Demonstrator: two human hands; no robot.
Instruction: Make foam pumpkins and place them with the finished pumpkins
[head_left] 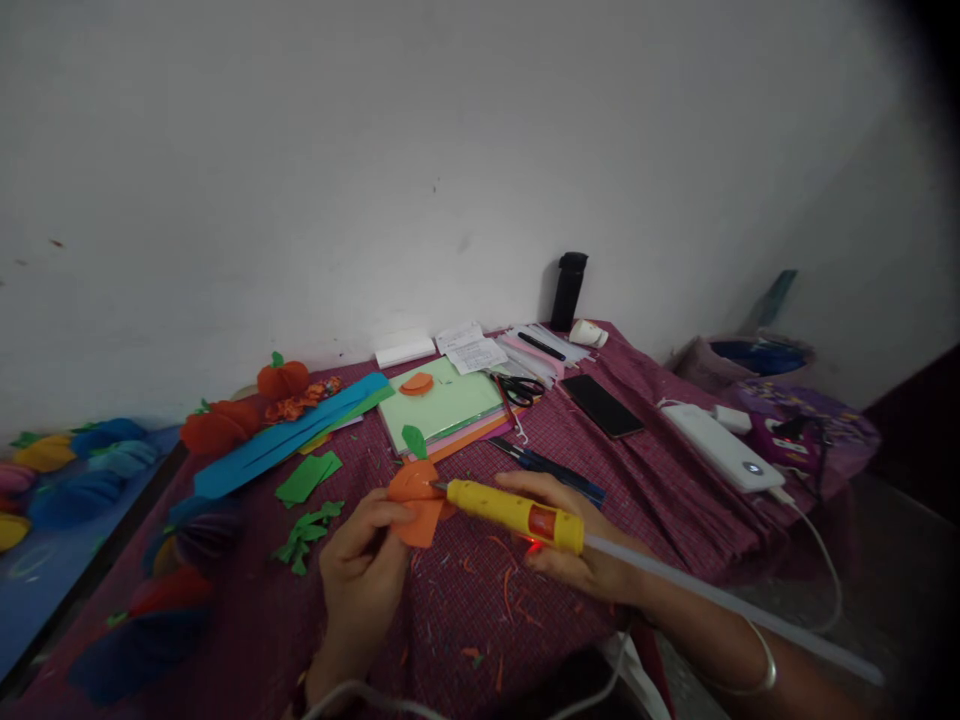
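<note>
So the person was sitting at a table covered in a maroon checked cloth, with craft mess all over it. The left hand had its fingers pinched tight on a folded orange paper piece, held just above the cloth near the middle of the table's front half. The right hand was wrapped around a yellow glue gun, and its metal tip was right against the top of the orange piece. A little red light glowed on the gun's body, and a long clear glue stick poked out the back, running past the right wrist with its thin bangle.

A small green leaf cutout sat just behind the orange piece, resting on the edge of a stack of coloured sheets with another orange cutout on top. Scissors lay just beside the stack to the right, then a dark phone, and further right a white power bank with a cable. A black bottle stood at the back by the wall. Off to the left were finished paper pumpkins, a long blue strip, and green scraps near the left hand.
</note>
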